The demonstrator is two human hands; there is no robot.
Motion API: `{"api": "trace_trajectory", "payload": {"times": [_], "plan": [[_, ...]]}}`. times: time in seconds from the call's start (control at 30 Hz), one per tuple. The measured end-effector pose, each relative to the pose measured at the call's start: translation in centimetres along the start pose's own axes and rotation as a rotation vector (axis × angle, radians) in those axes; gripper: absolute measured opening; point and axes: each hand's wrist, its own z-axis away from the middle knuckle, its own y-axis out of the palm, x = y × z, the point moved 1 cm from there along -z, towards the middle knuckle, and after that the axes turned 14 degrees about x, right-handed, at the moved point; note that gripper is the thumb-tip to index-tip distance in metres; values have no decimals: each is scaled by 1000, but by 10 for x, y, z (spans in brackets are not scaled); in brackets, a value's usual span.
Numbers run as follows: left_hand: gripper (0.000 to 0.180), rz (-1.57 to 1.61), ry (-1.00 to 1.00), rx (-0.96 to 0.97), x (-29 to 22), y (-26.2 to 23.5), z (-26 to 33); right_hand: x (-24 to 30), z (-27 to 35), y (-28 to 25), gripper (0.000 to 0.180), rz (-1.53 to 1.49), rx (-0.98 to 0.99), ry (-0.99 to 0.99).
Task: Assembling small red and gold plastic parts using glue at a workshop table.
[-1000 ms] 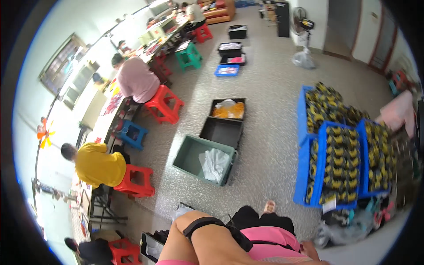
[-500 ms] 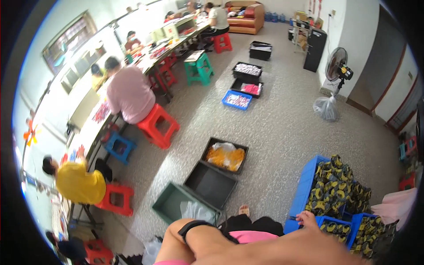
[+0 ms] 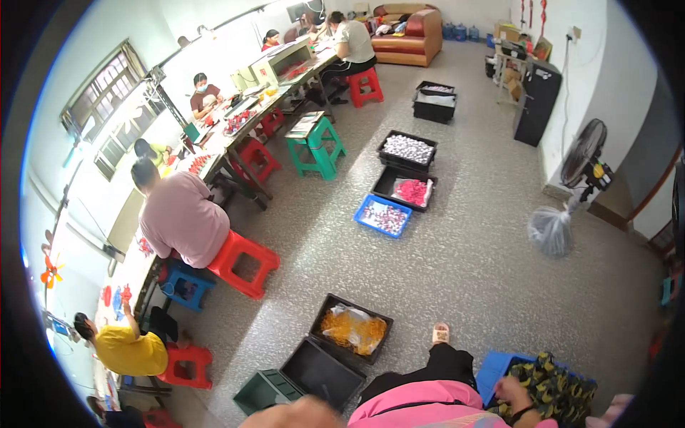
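The left hand [image 3: 305, 412] is blurred and cut off below. The right hand [image 3: 509, 391] is seen over parts [image 3: 556, 389] heaped in a blue crate [image 3: 491, 372]; either hand's finger state cannot be told. Orange pieces [image 3: 368, 335] are held in a black bin [image 3: 323, 314].

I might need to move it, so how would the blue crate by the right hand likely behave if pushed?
The blue crate is probably stiff: its wall looks like moulded plastic. It may feel heavy, being heaped with black-and-yellow pieces. They look loosely jumbled, so a sudden shove might spill a few.
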Motion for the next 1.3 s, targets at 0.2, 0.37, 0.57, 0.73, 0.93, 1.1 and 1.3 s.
{"api": "trace_trajectory", "payload": {"times": [0.2,0.37,0.57,0.73,0.93,1.1,1.3], "plan": [[42,67,-1188,-306,121,-84,40,439,6,-18,16,482,-146,-327],[30,-67,-1600,-787,173,-163,160,695,19,110,12,288,36,-711],[28,-77,-1611,-979,234,-301,250,814,-18,251,14,475,402,-609],[34,-5,-1834,-811,272,-408,298,850,-49,321,12,290,409,-374],[39,211,-1973,-120,353,-542,350,943,-126,369,13,186,232,-233],[43,396,-1989,-398,398,-689,406,1090,-190,449,10,127,115,-336],[34,47,-2039,-23,448,-857,349,1324,-190,632,11,254,346,-592]]}}
